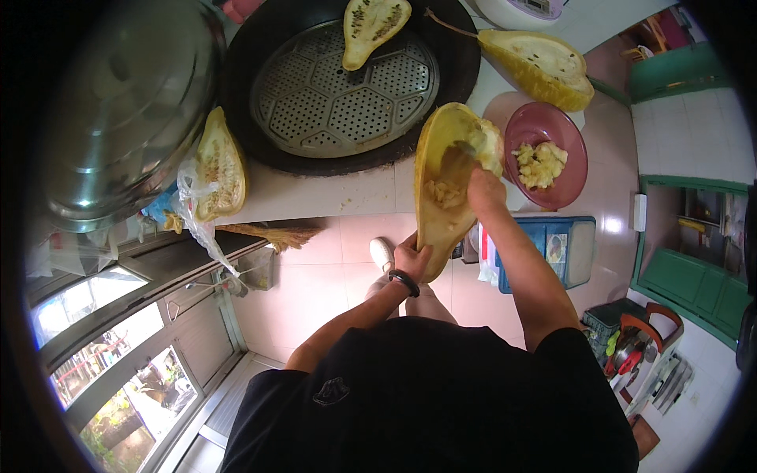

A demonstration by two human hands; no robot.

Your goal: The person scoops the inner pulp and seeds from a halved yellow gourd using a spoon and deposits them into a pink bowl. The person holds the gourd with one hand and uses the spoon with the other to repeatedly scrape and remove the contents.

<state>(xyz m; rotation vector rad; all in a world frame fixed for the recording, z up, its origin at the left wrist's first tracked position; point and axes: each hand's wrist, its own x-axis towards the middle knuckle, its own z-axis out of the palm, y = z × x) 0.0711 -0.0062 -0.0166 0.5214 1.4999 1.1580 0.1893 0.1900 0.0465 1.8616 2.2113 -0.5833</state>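
Observation:
A large hollowed half of a yellow gourd point(449, 230) is tilted in front of me, its cut side facing up. Around its narrow lower end, my left hand point(412, 260) grips the rim. My right hand point(488, 192) reaches over the right rim into the hollow. A blurred brownish shape lies by its fingertips; whether this is a tool or part of the hand is unclear. Loose pale pulp point(445, 194) rests inside the gourd, and whitish flesh lines the upper right rim. Just right of the gourd stands a pink bowl point(576, 154) holding yellowish pulp chunks point(539, 165).
A perforated steamer plate point(355, 112) sits in a dark wok point(242, 77), with a seeded gourd half point(374, 29) on it. Other gourd halves lie at left point(222, 168) and right point(535, 68). A large metal lid point(130, 106) leans at left. Below are a broom point(278, 233) and a blue-lidded bin point(532, 227).

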